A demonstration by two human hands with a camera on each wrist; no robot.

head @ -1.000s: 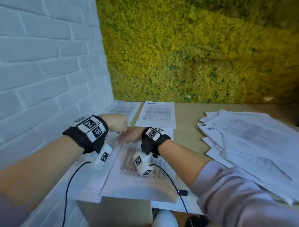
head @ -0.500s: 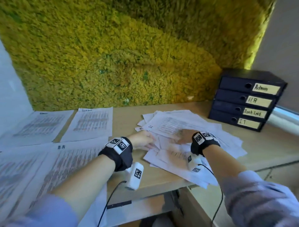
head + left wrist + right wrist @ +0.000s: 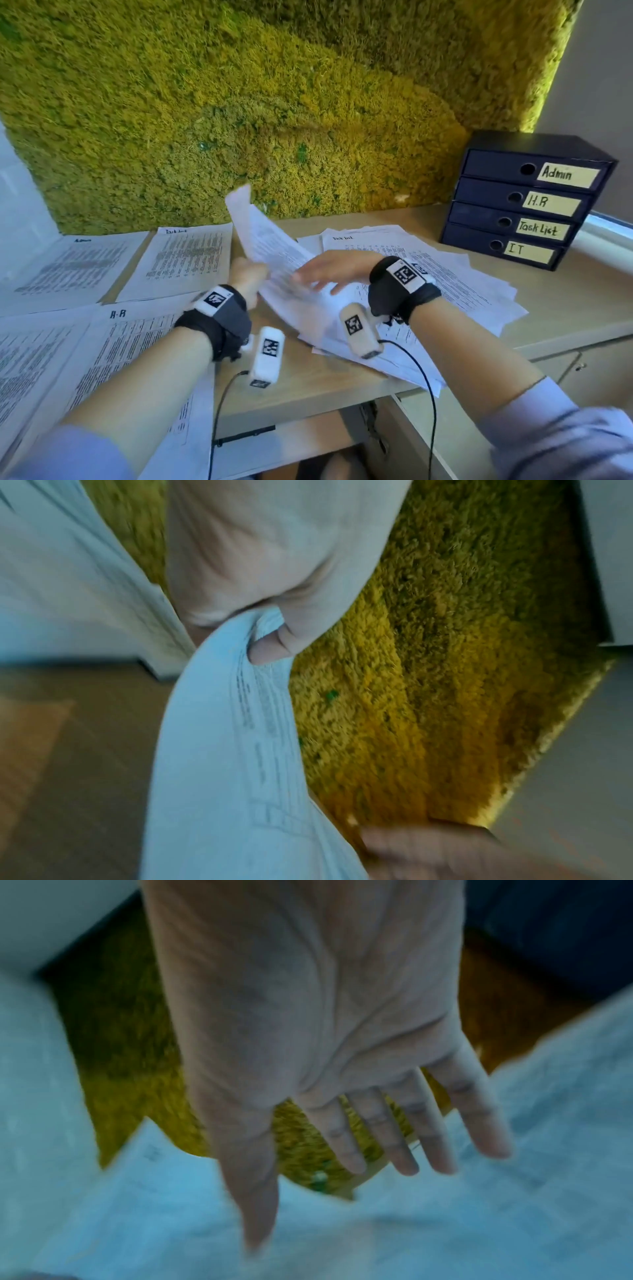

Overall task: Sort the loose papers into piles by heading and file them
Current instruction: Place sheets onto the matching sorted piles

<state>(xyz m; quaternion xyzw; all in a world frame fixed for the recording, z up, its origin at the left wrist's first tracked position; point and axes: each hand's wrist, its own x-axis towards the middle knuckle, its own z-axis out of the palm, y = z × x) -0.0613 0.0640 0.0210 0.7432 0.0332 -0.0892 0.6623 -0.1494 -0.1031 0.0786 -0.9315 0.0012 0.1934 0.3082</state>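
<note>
Nearest, at seven to nine o'clock on the desk (image 3: 565, 305), sorted printed sheets are laid out, among them a sheet headed H.R (image 3: 113, 346) beside the left forearm. Each wrist is wrapped in a black strap with a white marker block, and a white tagged camera unit with a black cable is hung under each. The left hand (image 3: 247, 278) is seen just left of centre, its thumb and fingers pinched on the lower edge of a single sheet (image 3: 260, 236), which is lifted and tilted so that its far corner is raised toward twelve o'clock; in the left wrist view the same sheet (image 3: 222, 750) is seen gripped between thumb and curled fingers of that hand (image 3: 274, 561). The right hand (image 3: 337, 269) is held at about one o'clock from the left, fingers straight and spread, nothing grasped, just over the loose heap of papers (image 3: 455, 284); whether the heap is touched cannot be told, and the right wrist view is blurred, with the flat palm (image 3: 308, 1001) shown above pale paper. Further back, at ten to eleven o'clock, a sheet headed Task List (image 3: 186, 260) and another sheet (image 3: 73, 265) to its left are laid flat. At two o'clock, a dark drawer unit (image 3: 496, 202) is stood near the wall, its four drawers labelled Admin, H.R, Task List and IT from top to bottom. Behind everything, a yellow-green moss wall (image 3: 274, 102) is seen
</note>
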